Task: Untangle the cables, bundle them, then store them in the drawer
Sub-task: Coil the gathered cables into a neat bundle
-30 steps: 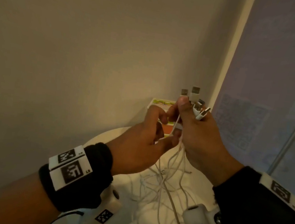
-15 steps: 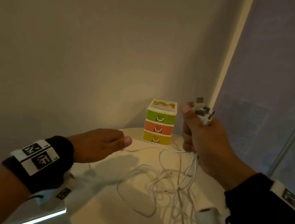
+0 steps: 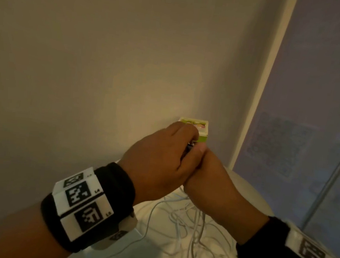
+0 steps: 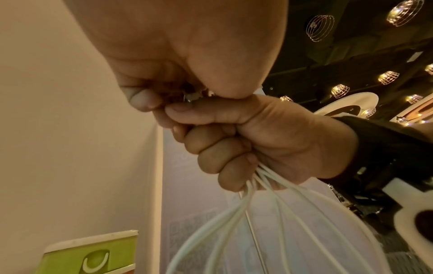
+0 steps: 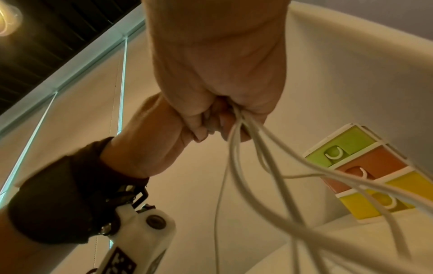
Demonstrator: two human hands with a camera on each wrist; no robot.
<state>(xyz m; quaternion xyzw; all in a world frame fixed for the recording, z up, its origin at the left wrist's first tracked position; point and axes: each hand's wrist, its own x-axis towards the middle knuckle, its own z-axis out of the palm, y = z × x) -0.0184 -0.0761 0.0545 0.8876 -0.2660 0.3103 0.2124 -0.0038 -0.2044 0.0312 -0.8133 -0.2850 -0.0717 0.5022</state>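
Cables (image 4: 269,218) are being held in the fist of the right hand (image 3: 211,182) above the table (image 3: 248,193), loose lengths trailing onto it. Plug ends are being covered by the curled left hand (image 3: 161,159), near the drawers (image 5: 365,172).
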